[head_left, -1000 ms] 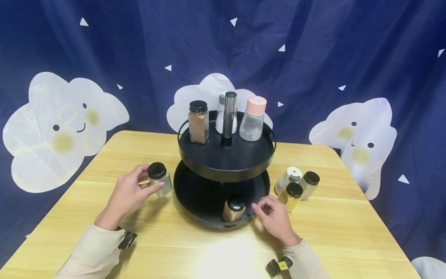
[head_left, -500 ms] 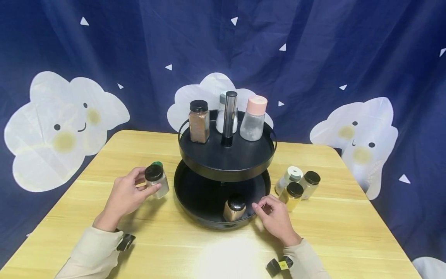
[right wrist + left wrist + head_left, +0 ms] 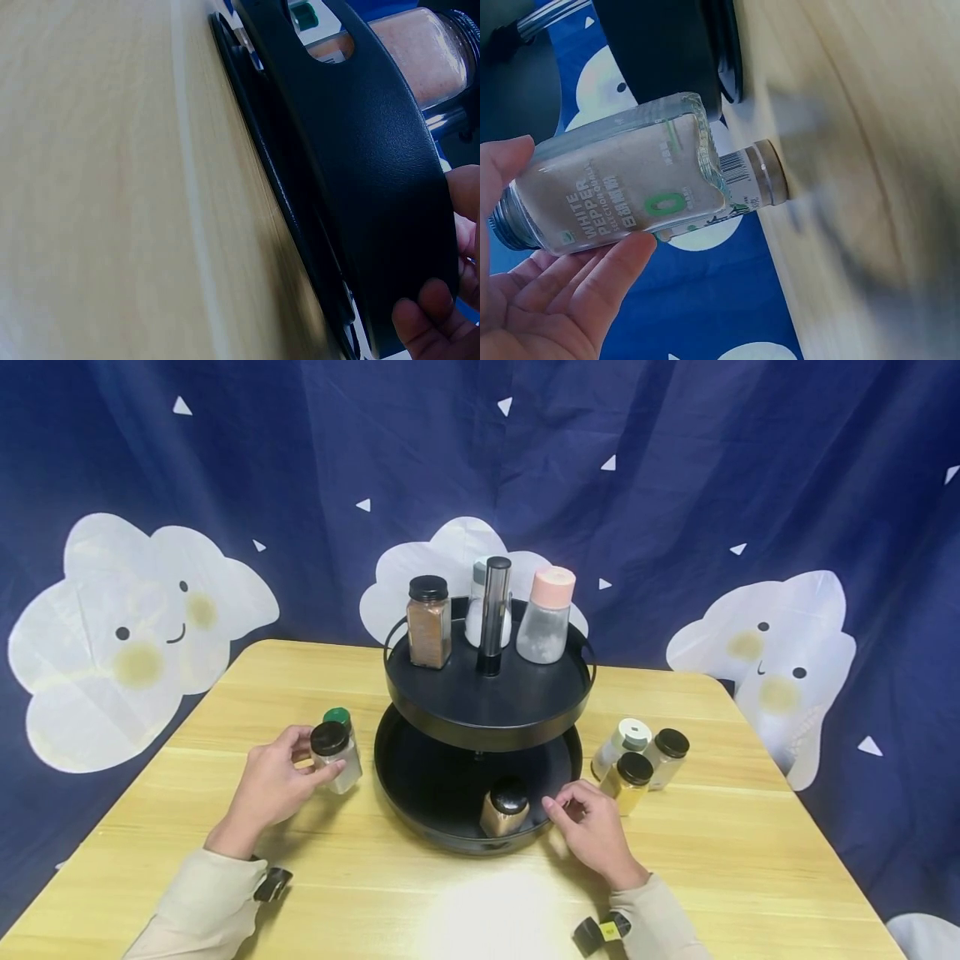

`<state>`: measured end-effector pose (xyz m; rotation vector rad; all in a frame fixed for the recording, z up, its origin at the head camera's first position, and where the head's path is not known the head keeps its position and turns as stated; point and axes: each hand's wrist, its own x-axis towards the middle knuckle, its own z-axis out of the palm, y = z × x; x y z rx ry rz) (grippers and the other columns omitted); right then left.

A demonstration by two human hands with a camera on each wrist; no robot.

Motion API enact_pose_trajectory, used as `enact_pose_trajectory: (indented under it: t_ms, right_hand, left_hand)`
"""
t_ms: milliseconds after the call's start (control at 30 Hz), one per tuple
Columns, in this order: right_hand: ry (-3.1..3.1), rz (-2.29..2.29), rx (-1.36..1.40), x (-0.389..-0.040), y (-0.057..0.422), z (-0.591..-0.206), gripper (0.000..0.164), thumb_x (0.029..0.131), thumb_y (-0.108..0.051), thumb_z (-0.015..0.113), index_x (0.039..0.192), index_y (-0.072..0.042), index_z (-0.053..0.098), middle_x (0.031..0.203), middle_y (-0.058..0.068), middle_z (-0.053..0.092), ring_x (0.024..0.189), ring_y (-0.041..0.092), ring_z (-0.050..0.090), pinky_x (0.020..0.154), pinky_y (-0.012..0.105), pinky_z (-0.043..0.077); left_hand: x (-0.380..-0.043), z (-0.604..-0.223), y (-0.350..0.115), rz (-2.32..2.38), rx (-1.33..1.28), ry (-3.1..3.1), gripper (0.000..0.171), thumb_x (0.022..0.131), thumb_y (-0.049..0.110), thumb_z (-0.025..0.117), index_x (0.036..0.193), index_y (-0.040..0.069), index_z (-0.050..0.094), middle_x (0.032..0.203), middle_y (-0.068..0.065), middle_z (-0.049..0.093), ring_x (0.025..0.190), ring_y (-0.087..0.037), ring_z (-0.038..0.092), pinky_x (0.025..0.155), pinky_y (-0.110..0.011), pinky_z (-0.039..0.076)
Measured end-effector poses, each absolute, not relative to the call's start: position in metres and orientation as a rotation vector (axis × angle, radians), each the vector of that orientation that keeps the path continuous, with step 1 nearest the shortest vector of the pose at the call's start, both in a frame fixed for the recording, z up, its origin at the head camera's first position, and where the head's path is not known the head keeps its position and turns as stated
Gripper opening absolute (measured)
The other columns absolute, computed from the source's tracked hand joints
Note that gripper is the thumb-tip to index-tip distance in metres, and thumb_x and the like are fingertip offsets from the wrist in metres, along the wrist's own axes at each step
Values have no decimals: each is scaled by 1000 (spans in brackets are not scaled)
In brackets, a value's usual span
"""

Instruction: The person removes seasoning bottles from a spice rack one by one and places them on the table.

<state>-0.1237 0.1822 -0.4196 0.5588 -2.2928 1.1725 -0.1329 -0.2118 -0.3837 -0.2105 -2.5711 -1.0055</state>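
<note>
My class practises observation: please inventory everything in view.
Wooden table: 1, yellow, foreground.
Cloud-print curtain: 1, blue-white, background.
Round two-tier rack: 1, black, table centre.
Brown-filled jar: 1, black-lidded, upper tier left.
White-filled bottle: 1, grey-capped, upper tier back.
Flared clear shaker: 1, pink-capped, upper tier right.
Square tan-filled jar: 1, black-lidded, lower tier.
Black-lidded jars: 2, yellow, pale, table right.
Clear bottle: 1, white-capped, table right.
Glass pepper jar: 1, black-lidded, rack's left.
Green-capped container: 1, behind pepper jar.
Wrist-worn devices: 2, black, forearms.
Left hand: 1, beige-sleeved, on pepper jar.
Right hand: 1, beige-sleeved, at rack rim.
</note>
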Motion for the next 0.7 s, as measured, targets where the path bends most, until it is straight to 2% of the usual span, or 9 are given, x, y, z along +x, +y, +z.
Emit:
enact_pose_trajectory:
  t_ms: [433,700]
  right_hand:
    - [-2304,1161,563,-123,184,-420,26,70,8,75,63,-9,57,65,2,57,57,8,48,48,20,43]
    - [-2324,1178,569,-141,199,-454,26,76,-4,76,65,-19,57,69,-5,57,58,7,49,48,23,45]
  left_hand:
    - [-136,-393,-215,-1013,-167,-2640,53,76,25,79,111,-6,54,99,-27,70,89,-41,67,78,-57,54]
    - [-137,-396,-216,-1033,-166,-2638,52,76,25,79,110,-6,54,98,-25,70,90,-39,67,78,-57,54]
